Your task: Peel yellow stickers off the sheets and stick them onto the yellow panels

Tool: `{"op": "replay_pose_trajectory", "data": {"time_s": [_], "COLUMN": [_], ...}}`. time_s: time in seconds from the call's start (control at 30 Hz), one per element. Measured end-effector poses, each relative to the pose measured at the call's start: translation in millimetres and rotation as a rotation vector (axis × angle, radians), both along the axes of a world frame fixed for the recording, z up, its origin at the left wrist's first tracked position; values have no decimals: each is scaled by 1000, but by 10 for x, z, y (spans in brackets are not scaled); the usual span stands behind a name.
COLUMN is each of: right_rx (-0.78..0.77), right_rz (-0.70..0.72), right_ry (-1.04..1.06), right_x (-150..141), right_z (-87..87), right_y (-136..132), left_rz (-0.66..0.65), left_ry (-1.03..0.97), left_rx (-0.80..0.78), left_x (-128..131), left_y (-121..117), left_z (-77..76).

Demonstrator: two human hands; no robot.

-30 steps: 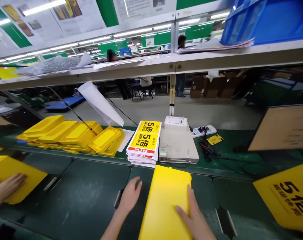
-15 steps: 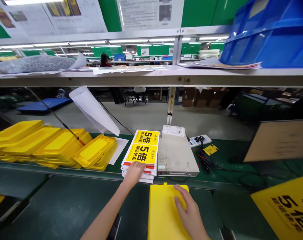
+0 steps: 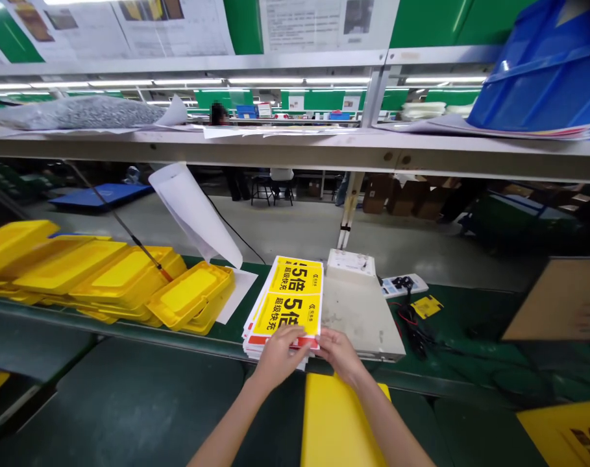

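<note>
Looks like a factory floor, packing or assembly area. Has rows of tube lights (image 3: 265, 82) overhead, printed sheets (image 3: 319, 26) posted above a shelf (image 3: 275, 148), a blue bin (image 3: 542, 91) on it. Also shows piled yellow trays (image 3: 122, 279) and stacked leaflets (image 3: 299, 288) on a green tabletop (image 3: 470, 301), plus cartons (image 3: 376, 194) on grey floor (image 3: 295, 224) beyond.

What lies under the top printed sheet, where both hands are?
More sheets, their white edges showing on the left. The top sheet covers their faces; the left hand and right hand hide part of the near edge.
</note>
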State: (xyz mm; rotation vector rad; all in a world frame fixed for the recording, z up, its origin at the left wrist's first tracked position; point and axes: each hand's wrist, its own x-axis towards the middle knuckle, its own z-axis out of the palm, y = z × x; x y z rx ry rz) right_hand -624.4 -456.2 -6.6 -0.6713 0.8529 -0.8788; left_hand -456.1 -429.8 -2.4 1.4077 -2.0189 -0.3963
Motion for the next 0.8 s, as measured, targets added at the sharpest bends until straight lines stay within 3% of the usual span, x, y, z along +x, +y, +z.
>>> {"op": "replay_pose_trajectory", "data": {"time_s": [0.27,0.57,0.67,0.8], "right_rx": [-21,-3,-6,43], "right_rz": [-51,-74,-101,-138], "right_ry": [-112,25,81,140], "right_x": [-11,-70,-56,-38], "right_z": [-11,-76,-96,-167], "right_y": [67,-15,-58,-130], "left_rz": [-164,-193,-138,98], "left_ry": [142,123,217,434], "left_rx": [103,99,150,240], "left_x": [-100,-113,-178,-189], "left_y": [-223,-211,-220,-393], "left_z": [34,80,94,60]}}
